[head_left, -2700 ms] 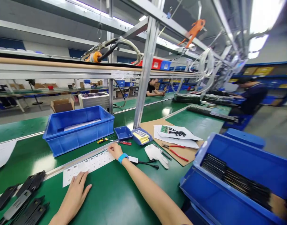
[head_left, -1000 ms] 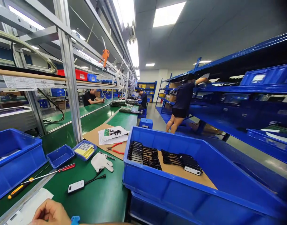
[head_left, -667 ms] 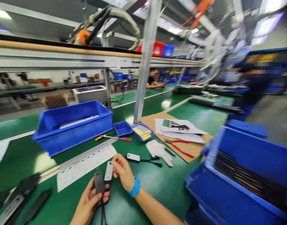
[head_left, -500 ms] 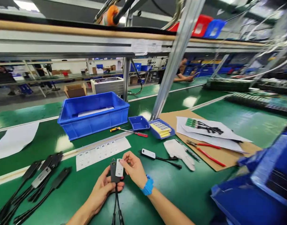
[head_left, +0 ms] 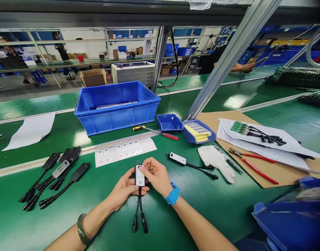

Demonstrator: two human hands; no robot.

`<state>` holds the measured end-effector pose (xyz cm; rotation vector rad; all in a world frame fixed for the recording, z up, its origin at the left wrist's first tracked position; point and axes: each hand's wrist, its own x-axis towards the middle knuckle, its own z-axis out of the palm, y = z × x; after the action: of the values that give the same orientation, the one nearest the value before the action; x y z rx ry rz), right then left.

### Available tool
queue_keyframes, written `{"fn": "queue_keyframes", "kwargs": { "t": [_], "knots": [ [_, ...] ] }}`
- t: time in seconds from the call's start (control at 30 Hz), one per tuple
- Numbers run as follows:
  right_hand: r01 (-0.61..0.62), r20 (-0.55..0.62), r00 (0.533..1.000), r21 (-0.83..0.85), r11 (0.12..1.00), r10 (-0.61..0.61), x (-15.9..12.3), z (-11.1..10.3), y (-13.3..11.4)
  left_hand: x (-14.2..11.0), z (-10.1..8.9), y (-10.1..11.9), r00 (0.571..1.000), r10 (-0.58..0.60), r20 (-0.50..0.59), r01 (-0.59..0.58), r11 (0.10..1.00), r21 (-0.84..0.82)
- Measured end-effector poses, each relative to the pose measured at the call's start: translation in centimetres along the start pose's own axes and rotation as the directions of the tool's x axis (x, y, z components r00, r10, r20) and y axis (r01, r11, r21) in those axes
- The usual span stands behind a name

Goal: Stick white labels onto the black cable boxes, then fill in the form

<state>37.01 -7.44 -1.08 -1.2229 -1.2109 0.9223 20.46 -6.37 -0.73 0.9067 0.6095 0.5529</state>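
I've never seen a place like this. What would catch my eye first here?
Probably the big blue bin, standing farther back on the green bench. Front and center, a white-faced device with two black cables sits in the left grip, the right grip touching its face. Off to the right, red-handled pliers lie on brown cardboard.

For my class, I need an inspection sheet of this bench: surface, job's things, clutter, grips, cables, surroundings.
Surface: green bench, glossy.
Job's things: dark device with white label over its face; label sheet beyond.
Clutter: two screwdrivers, white glove, red-handled pliers on cardboard.
Grips: left grip holds the device; right grip touches the label.
Cables: two black leads run from the device; other leads at left.
Surroundings: blue bin, metal post, people in background.
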Motion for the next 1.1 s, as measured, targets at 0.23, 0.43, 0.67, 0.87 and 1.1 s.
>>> {"fn": "queue_keyframes", "kwargs": {
  "t": [0.23,0.43,0.67,0.87,1.1],
  "knots": [
    [-0.024,-0.014,1.000,0.009,1.000,0.024,-0.2,-0.1,0.3,0.2,-0.2,-0.6,1.000,0.017,-0.008,-0.017,0.999,0.047],
    [-0.053,-0.038,0.998,0.021,0.998,0.054,-0.1,-0.1,0.3,0.2,-0.1,-0.7,1.000,0.017,-0.017,-0.016,0.997,0.071],
    [-0.062,-0.069,0.996,-0.006,0.998,0.062,-0.3,0.0,0.0,0.2,0.2,-0.4,0.999,0.037,-0.014,-0.035,0.991,0.128],
    [-0.020,-0.061,0.998,-0.160,0.987,0.011,0.1,-0.4,0.4,0.1,0.3,0.1,1.000,0.022,-0.012,-0.021,0.996,0.085],
    [0.024,0.252,0.967,-0.194,0.981,0.026,-0.4,0.4,1.6,0.3,-0.3,0.1,0.996,0.085,-0.038,-0.088,0.992,-0.091]
  ]
}}
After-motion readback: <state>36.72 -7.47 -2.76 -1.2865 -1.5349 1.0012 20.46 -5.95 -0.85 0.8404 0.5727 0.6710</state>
